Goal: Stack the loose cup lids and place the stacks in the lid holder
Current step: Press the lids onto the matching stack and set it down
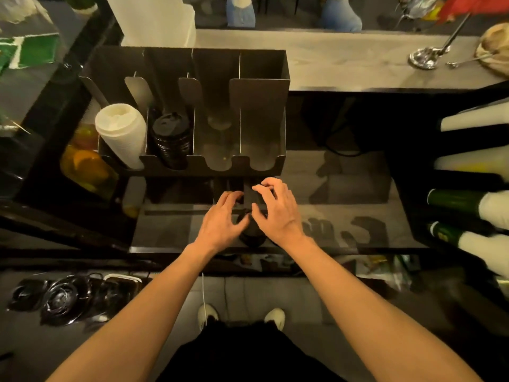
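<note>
hands (223, 219) (278, 210) gripping black lids (249, 198), holder (259, 100) half filled

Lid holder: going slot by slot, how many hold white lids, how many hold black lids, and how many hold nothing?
Lid holder, by slot:
Slots with white lids: 1
Slots with black lids: 1
Empty slots: 2
Total: 4 slots

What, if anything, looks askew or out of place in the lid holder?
Nothing spilled or broken. The white lid stack leans left in the first slot of the lid holder; the black lid stack beside it stands straighter.
</note>
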